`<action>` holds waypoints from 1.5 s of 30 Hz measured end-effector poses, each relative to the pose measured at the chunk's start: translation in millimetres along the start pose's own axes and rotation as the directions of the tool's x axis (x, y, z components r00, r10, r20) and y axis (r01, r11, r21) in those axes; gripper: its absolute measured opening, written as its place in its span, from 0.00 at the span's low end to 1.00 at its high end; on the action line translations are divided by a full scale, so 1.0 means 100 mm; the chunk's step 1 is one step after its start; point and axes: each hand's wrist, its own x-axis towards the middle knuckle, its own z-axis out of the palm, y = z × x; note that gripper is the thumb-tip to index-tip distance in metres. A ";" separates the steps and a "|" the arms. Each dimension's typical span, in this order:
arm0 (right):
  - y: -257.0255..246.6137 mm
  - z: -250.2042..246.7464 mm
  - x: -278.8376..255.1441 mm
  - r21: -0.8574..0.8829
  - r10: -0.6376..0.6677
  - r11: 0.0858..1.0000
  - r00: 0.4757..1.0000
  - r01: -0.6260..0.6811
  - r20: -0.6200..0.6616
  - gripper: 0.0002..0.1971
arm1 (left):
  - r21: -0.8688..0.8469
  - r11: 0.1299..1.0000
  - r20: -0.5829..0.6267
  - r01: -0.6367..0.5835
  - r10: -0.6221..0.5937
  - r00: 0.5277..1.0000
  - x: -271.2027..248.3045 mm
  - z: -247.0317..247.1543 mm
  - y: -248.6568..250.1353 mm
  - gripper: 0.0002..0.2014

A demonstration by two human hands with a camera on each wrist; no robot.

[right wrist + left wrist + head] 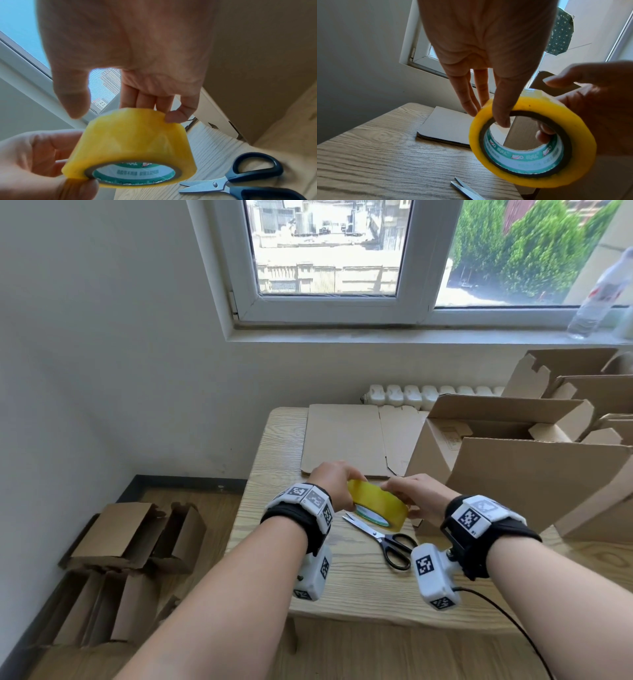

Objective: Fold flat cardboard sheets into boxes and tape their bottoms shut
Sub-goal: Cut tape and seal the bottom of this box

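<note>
A yellow tape roll with a green-printed core is held above the wooden table, in front of me. My left hand grips its left side; in the left wrist view the thumb of the left hand hooks over the roll into the core, with the fingers behind it. My right hand grips the right side, a finger inside the core. In the right wrist view the fingertips of the right hand rest on the roll's top rim. A folded cardboard box lies just right of the hands.
Black-handled scissors lie on the table under the roll, blades slightly apart. A flat cardboard sheet lies at the table's far side. More folded boxes stand at back right. Other boxes sit on the floor, left.
</note>
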 end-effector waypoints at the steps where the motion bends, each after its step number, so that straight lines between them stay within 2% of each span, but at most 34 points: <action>1: 0.02 0.00 0.01 -0.004 -0.003 1.000 1.000 0.004 0.013 0.11 | -0.006 1.000 0.003 0.002 -0.002 1.000 -0.01 0.00 -0.01 0.28; 3: 0.05 0.00 0.02 -0.026 -0.032 0.999 0.999 0.032 0.020 0.14 | -0.029 1.000 0.004 0.008 -0.008 1.000 -0.02 0.02 -0.03 0.28; 7: 0.06 0.01 0.01 -0.024 -0.043 0.999 0.998 0.044 0.040 0.10 | -0.064 0.998 0.005 0.025 -0.025 1.000 -0.04 0.05 -0.07 0.28; 9: 0.05 0.02 0.00 -0.028 -0.036 0.999 0.999 0.037 0.039 0.11 | -0.070 0.997 0.007 0.032 -0.031 0.999 -0.05 0.05 -0.06 0.28; 11: 0.03 0.04 0.01 -0.038 -0.026 0.999 1.000 0.026 0.012 0.12 | -0.064 0.997 0.003 0.036 -0.036 0.999 -0.06 0.05 -0.06 0.28; 14: 0.01 0.08 0.02 -0.046 -0.010 0.999 0.999 0.008 -0.042 0.06 | -0.055 0.997 -0.012 0.047 -0.048 0.999 -0.07 0.04 -0.04 0.28; 17: 0.00 0.09 0.05 -0.051 -0.016 0.999 0.996 0.012 -0.085 0.05 | -0.029 0.999 -0.043 0.043 -0.044 0.998 -0.06 0.03 -0.02 0.27; 20: 0.00 0.09 0.05 -0.019 -0.023 1.000 0.998 0.022 -0.059 0.07 | 0.008 0.999 -0.071 0.038 -0.037 0.997 -0.07 0.01 0.00 0.27; 29: -0.01 0.10 0.08 -0.071 -0.021 0.997 0.998 0.018 -0.055 0.12 | 0.031 0.999 -0.086 0.035 -0.032 0.996 -0.06 0.00 -0.01 0.25; 34: -0.05 0.11 0.12 -0.074 0.013 0.997 0.992 -0.022 -0.125 0.06 | 0.051 0.999 -0.116 0.016 -0.010 0.993 -0.05 0.03 0.02 0.25; 37: -0.03 0.08 0.13 -0.055 -0.021 0.998 0.988 0.012 -0.152 0.07 | 0.064 0.998 -0.153 -0.007 0.017 0.988 -0.04 0.02 0.05 0.24; 40: -0.02 0.07 0.10 0.000 -0.021 1.000 0.995 0.021 -0.098 0.06 | 0.075 0.997 -0.150 -0.006 0.017 0.989 -0.02 -0.01 0.04 0.23; 43: 0.01 0.05 0.14 -0.026 -0.043 0.999 0.997 0.042 -0.064 0.14 | 0.079 0.997 -0.145 0.009 0.002 0.989 -0.02 0.00 0.02 0.24; 45: 0.04 0.04 0.15 -0.042 -0.058 0.998 0.997 0.055 -0.058 0.12 | 0.061 0.998 -0.146 0.018 -0.009 0.989 -0.02 0.02 0.01 0.23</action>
